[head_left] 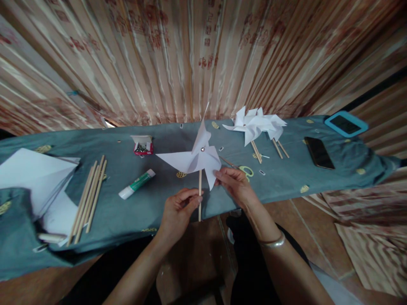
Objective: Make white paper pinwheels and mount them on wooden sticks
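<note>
A white paper pinwheel (186, 162) with a silver pin at its centre stands upright on a thin wooden stick in front of me. My left hand (179, 212) pinches that stick below the blades. With thumb and fingers, my right hand (235, 184) grips the tip of the lower right blade. Just behind my right hand lie green-handled scissors (246, 171), partly hidden. A glue stick (137, 184) with a green label rests left of the pinwheel. Beyond it sits a small open red and white box (143, 146) of metal pins.
Finished white pinwheels (254, 125) lie in a cluster at the back right. A black phone (319, 152) and a blue-framed device (346, 123) are farther right. Several wooden sticks (90, 195) and white paper sheets (28, 173) occupy the left of the cloth-covered table (165, 135). Curtains hang behind.
</note>
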The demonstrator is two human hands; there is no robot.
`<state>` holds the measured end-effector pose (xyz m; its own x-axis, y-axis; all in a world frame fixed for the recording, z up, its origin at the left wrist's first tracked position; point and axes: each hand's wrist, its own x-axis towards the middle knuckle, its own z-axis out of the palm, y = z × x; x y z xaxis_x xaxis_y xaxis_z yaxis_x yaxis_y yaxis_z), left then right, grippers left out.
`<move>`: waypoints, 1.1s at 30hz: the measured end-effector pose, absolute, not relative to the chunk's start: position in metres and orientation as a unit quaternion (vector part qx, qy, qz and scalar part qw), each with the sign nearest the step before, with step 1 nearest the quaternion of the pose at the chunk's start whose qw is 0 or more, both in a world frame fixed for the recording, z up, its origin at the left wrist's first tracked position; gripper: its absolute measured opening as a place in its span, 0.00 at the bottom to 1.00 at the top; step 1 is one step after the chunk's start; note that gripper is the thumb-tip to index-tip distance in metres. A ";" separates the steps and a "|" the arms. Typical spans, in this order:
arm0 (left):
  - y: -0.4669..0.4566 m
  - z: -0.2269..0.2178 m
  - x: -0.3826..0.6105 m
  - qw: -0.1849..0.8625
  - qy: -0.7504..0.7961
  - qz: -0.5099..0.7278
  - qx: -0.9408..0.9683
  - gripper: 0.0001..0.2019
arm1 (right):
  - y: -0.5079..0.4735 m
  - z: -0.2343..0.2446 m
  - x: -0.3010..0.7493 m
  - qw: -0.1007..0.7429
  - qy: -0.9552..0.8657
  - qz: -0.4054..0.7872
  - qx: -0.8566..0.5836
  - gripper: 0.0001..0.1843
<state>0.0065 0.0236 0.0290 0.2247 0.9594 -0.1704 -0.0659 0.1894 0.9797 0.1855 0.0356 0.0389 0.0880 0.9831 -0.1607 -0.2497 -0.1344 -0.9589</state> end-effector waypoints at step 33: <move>0.024 0.037 0.011 0.599 0.473 0.395 0.512 0.08 | 0.044 0.042 0.206 0.600 -0.333 0.523 -0.506 0.23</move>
<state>0.0110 0.0243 0.0367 0.2414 0.9569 -0.1617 0.0118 0.1637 0.9864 0.2057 0.0443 0.0416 0.2321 0.9640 -0.1301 -0.2905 -0.0589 -0.9551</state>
